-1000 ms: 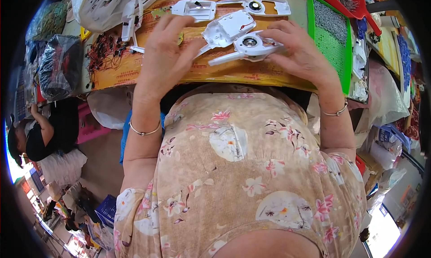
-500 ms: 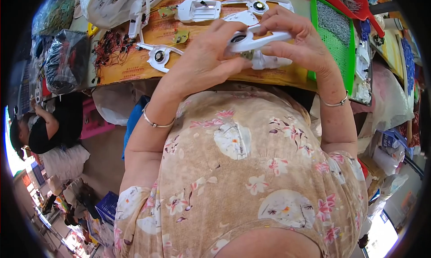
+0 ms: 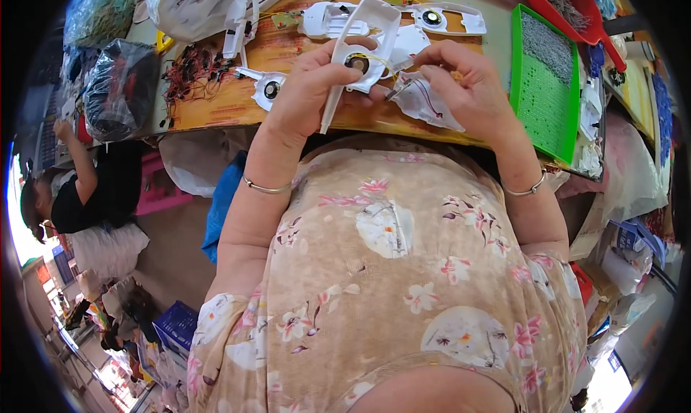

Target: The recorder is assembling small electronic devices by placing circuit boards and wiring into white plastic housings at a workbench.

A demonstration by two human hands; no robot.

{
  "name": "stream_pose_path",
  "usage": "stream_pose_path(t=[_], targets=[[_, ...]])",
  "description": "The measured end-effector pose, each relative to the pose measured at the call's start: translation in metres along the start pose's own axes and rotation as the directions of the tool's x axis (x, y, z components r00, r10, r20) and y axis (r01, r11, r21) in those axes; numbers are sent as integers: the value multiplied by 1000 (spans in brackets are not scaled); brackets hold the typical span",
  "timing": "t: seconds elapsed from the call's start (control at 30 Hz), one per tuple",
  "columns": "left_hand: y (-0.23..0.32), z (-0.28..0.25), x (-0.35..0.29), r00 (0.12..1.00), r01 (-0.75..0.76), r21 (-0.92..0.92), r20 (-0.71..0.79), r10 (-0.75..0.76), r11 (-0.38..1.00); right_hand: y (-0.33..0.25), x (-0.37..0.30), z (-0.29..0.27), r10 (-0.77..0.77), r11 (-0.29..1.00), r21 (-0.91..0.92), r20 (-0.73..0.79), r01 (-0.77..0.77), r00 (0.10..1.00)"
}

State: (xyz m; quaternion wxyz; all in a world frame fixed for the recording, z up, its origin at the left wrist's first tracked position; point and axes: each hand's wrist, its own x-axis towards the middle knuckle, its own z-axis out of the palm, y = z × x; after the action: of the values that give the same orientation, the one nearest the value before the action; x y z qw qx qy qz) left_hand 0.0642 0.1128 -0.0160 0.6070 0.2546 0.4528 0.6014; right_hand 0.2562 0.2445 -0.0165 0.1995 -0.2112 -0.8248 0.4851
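My left hand (image 3: 313,82) is closed around a white plastic housing (image 3: 379,23) with a long arm, tilted above the table. A round black speaker (image 3: 358,64) is set in it, with thin yellow wires running toward a small circuit board (image 3: 402,89). My right hand (image 3: 468,89) is beside it, thumb and forefinger pinched together; what they hold is too small to make out. Below them is a white plastic piece (image 3: 425,111) with dark red wires. Farther back on the table lie another white housing with a speaker (image 3: 432,17) and a white battery-case part (image 3: 324,19).
A green tray (image 3: 515,75) of small metal screws stands at right, a red scoop (image 3: 601,28) with more behind it. At left are a tangle of red and black wires (image 3: 191,78), a speaker part (image 3: 271,89) and bagged white parts (image 3: 188,10). Another person (image 3: 86,190) sits far left.
The white housing has turned from lying flat between both hands to standing upright in my left hand, its speaker and wires showing. My right hand has let go of it and moved slightly nearer.
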Motion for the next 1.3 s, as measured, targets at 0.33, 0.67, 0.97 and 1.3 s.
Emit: stream_pose_path(t=[0.33,0.67,0.97,1.3], targets=[[-7,-2,1,946,-236,603,-36,322,762,8,6,3,-390,818,-416,107,397,915],[-5,34,-10,699,-396,911,381,605,-116,0,2,13,-68,991,-112,51,73,996],[-15,21,1,933,-311,699,95,347,644,-4,9,1,149,809,526,247,-262,957],[-18,30,8,903,-320,756,61,425,571,-1,3,18,-74,996,-45,33,75,997]])
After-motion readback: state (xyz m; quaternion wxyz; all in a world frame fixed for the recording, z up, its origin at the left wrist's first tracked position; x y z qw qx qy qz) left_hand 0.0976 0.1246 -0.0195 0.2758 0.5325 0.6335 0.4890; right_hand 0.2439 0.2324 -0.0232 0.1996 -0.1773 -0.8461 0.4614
